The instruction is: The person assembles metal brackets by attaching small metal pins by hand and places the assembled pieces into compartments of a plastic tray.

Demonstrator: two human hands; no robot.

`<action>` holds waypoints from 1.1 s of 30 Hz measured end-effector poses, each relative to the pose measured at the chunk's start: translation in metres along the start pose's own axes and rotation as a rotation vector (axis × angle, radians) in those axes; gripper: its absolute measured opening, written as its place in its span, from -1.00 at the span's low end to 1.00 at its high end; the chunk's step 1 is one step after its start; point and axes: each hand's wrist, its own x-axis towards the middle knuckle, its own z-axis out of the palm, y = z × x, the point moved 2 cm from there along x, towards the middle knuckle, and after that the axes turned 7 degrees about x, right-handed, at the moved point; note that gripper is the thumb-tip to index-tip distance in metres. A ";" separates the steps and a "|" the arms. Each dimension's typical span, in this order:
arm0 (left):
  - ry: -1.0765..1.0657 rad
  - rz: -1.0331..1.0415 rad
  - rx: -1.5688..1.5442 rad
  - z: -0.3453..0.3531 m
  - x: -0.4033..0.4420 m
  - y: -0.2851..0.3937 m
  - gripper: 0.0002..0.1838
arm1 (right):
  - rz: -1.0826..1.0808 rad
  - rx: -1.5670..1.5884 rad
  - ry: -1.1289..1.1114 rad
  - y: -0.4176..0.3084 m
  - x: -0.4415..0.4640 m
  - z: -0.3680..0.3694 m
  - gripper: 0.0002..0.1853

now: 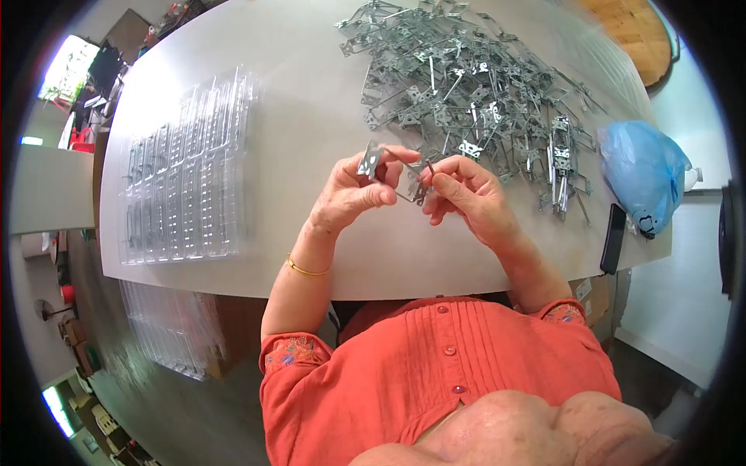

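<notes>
Between my two hands, above the table, is a metal bracket (pixel 369 161) with flat punched plates and thin rods. My left hand (pixel 351 186) is closed around its left plate and rod, thumb and forefinger gripping. On the other side, the fingers of my right hand (pixel 472 196) pinch the bracket's right end; the fingertips partly hide that end. Just beyond my hands spreads a big tangled pile of similar metal brackets (pixel 458 85). Several of them lie stacked in a bundle (pixel 561 159) at the pile's right edge.
Clear plastic trays (pixel 190 171) with rows of compartments lie at the table's left; more plastic trays (pixel 175 326) stand below the edge. To the right are a blue plastic bag (pixel 645 175) and a black phone (pixel 613 239). A wooden round top (pixel 629 35) stands beyond the table (pixel 295 101).
</notes>
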 end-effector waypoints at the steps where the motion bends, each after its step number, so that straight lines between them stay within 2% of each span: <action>1: 0.047 0.032 -0.015 0.002 0.000 0.002 -0.38 | -0.035 -0.062 0.016 -0.001 0.001 0.002 -0.82; 3: 0.136 0.096 -0.045 0.009 0.003 0.007 -0.43 | -0.091 -0.133 0.014 0.000 0.003 0.000 -0.83; 7: 0.007 0.022 -0.180 0.001 0.003 0.001 -0.53 | -0.135 -0.227 0.002 0.000 0.007 -0.008 -0.84; 11: 0.032 -0.019 -0.231 0.001 0.004 -0.001 -0.46 | -0.122 -0.363 0.037 -0.016 0.008 0.004 -0.83; 14: 0.147 -0.121 -0.232 0.003 0.005 0.003 -0.36 | -0.186 -0.415 0.058 -0.033 0.015 0.019 -0.81; 20: 0.154 -0.137 -0.240 -0.002 0.005 0.004 -0.27 | -0.385 -0.666 0.024 -0.054 0.040 0.046 -0.75; 26: 0.307 -0.192 -0.150 -0.003 0.005 0.007 -0.21 | -0.386 -0.602 0.006 -0.035 0.050 0.047 -0.74; 33: 0.318 -0.221 -0.087 0.001 0.005 0.009 -0.24 | -0.247 -0.476 -0.024 -0.036 0.048 0.044 -0.71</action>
